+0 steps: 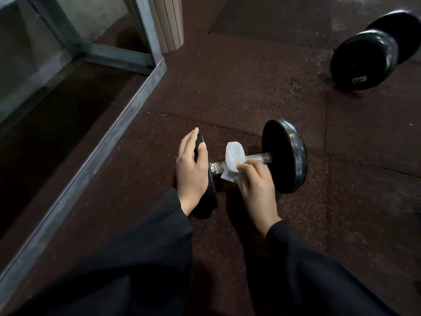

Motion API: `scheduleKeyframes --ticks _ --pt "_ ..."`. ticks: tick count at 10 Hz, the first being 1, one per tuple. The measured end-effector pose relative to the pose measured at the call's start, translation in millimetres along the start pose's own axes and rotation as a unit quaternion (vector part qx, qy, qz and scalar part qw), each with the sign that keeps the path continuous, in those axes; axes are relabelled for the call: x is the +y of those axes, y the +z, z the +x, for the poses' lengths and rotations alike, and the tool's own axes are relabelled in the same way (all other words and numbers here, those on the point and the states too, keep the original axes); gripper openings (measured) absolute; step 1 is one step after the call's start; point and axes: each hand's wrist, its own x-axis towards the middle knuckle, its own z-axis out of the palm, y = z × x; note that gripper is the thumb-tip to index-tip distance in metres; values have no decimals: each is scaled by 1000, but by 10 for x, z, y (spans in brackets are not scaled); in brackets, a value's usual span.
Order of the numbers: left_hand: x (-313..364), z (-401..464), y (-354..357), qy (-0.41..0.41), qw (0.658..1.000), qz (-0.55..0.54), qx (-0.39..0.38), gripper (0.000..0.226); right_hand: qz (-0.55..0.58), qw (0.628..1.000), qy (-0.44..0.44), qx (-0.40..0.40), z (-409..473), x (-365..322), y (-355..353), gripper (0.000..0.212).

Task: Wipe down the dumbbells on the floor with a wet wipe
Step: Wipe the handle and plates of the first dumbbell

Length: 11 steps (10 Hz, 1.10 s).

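A black dumbbell with a silver knurled handle lies on the dark red rubber floor in the middle of the head view. My left hand rests flat over its left plate, fingers straight, covering most of that plate. My right hand grips a white wet wipe that is wrapped over the middle of the handle. A second, larger black dumbbell lies apart at the upper right.
A grey metal frame runs diagonally along the left, with a mirror or glass panel behind it. A beige ribbed post stands at the top centre. Open rubber floor lies between the two dumbbells.
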Motion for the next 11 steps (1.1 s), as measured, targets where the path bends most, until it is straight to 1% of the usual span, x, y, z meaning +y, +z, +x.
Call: scheduleKeyframes --ticks 1,2,3,4,5,7,8,9,10,11 --pt "-2 3 3 -6 1000 -4 -3 37 -2 1000 -16 -16 6 1 -2 21" --pt "-1 -2 1 -3 1000 -5 -4 38 4 1000 7 -14 15 53 -102 29" --pt "0 0 2 -1 1000 -8 -4 37 2 999 34 -8 108 71 -173 24" --pt "-12 0 4 -6 1000 -9 -3 38 -19 999 34 -19 233 28 -158 16" --pt "-9 -1 7 -3 1000 -6 -1 37 -43 998 19 -39 247 14 -165 23" --pt "-16 -11 6 7 1000 0 2 37 -79 995 26 -48 210 34 -222 28" --pt "-24 -2 7 3 1000 2 0 38 -72 994 -4 -79 269 -32 -197 23" --pt "-12 -14 0 5 1000 -2 -2 38 -124 986 -30 -110 282 -36 -212 25" --pt "-14 -21 1 8 1000 2 -1 38 -170 979 -1 -115 375 -13 -263 17" --pt "-14 -26 1 6 1000 1 1 38 -230 961 24 -151 491 -88 -341 6"
